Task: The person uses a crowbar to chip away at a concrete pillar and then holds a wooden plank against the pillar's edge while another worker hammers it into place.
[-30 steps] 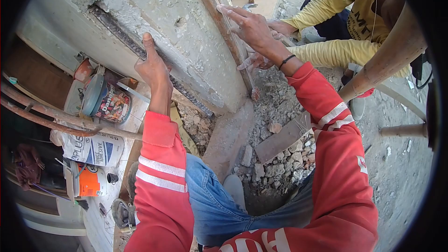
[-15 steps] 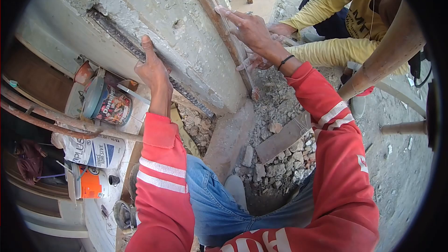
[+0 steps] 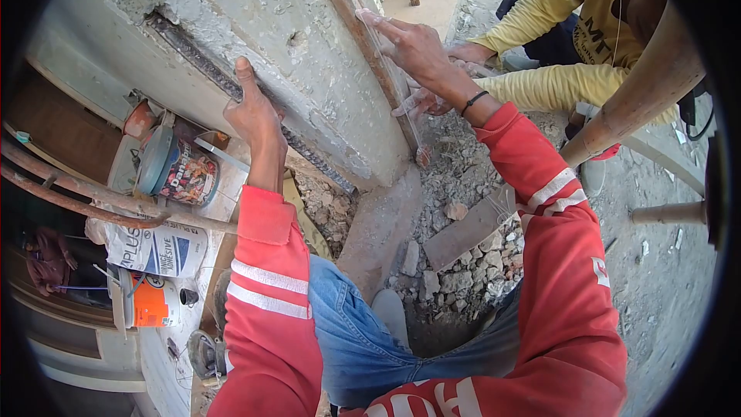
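Observation:
A rough grey concrete column [image 3: 309,77] runs diagonally across the top. My left hand [image 3: 256,120] is at its left edge, thumb raised over a dark metal strip [image 3: 193,56] and fingers curled partly out of sight behind it. On the column's right edge lies a long brown strip [image 3: 370,50]. My right hand [image 3: 421,52], dusty and wearing a black wristband, grips this strip with its fingertips over the near face. Just below it, a co-worker's whitened hand [image 3: 421,103] touches the strip's lower part; that person's other hand [image 3: 471,52] is beside my right hand.
Rubble [image 3: 482,274] and a flat board [image 3: 467,235] lie by my feet. A co-worker in yellow sleeves [image 3: 559,86] crouches at right, near a thick pole [image 3: 637,89]. Buckets [image 3: 185,170], an adhesive bag [image 3: 158,251] and a brown rod [image 3: 116,201] are at left.

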Demonstrator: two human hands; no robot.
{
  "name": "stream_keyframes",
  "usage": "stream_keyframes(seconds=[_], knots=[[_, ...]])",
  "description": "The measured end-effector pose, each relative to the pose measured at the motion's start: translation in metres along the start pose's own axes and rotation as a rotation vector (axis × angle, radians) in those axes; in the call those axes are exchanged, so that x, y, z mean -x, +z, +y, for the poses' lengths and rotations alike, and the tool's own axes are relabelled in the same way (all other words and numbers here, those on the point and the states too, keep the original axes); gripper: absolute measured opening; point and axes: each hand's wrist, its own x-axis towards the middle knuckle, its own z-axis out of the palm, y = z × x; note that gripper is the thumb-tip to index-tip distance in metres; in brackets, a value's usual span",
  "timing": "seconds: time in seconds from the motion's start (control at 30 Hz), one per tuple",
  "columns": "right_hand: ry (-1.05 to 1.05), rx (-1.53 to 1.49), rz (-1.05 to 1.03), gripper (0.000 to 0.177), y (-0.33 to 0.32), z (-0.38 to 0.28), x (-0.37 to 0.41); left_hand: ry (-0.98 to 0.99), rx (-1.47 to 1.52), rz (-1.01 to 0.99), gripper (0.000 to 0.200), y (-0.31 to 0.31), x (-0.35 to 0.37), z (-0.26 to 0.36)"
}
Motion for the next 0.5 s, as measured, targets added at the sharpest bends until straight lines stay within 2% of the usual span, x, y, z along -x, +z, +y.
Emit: stream_keyframes(seconds=[0.27,0.37,0.43,0.47,0.5], knots=[[0.008,-0.006,-0.009,0.073,0.0001,-0.0008,0.0000,-0.004,0.014,-0.019,0.090,-0.0002,0.0004,0.0012],[-0.027,-0.028,0.052,0.073,0.0014,-0.0007,-0.0003,-0.005,0.015,-0.018,0.091,0.0019,0.0018,0.0027],[-0.003,0.001,0.019,0.073,0.0020,-0.0005,-0.0008,0.008,0.022,0.043,0.069,0.0060,0.0040,0.0035],[-0.003,0.001,0.019,0.073,0.0024,-0.0003,-0.0012,0.009,0.022,0.043,0.069,0.0046,0.0028,0.0030],[-0.007,-0.010,0.024,0.073,0.0028,-0.0001,-0.0014,-0.003,0.015,0.023,0.077,0.0022,0.0011,0.0021]])
